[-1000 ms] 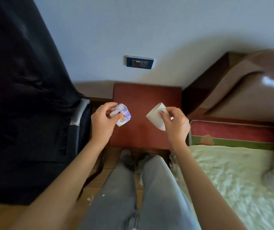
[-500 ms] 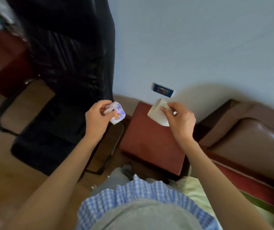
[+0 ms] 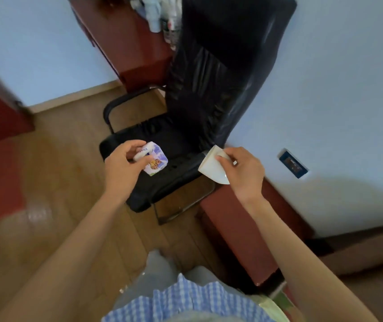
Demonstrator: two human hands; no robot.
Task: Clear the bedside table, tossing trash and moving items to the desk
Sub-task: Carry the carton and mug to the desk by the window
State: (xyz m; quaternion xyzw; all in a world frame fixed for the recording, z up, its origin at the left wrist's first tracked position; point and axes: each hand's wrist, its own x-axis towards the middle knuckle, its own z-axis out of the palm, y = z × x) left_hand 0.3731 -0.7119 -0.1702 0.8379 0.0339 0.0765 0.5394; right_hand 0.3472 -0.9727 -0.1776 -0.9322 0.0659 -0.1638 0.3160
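A: White paper cup (image 3: 211, 165), held in the right hand (image 3: 244, 171). Thumb and fingers pinch its wall near the rim. It lies tilted, long axis running from upper left to lower right. Which end is the mouth: cannot tell, and the inside is not visible.

B: Left hand (image 3: 122, 167)?

A: Closed around a small crumpled wrapper (image 3: 153, 160), white and purple with an orange print and some lettering. The printed face points up and to the right, toward the cup. Contents, if any, not visible.

B: Where are both relative to the furniture?

A: Both are held in the air in front of the person. The wrapper sits over the seat of the black chair (image 3: 209, 89). The cup is over the chair's right edge, just beside the corner of the red-brown bedside table (image 3: 239, 233), which stands against the wall below a blue wall socket (image 3: 293, 163).

B: And the other table?

A: Red-brown table (image 3: 127, 43) at the top, behind the chair, well apart from both hands. Pale, blurred items stand on it; too smeared to name.

B: Anything else?

A: Wooden floor (image 3: 58, 182) under everything. Blue checked shirt (image 3: 185, 300) at the bottom edge.
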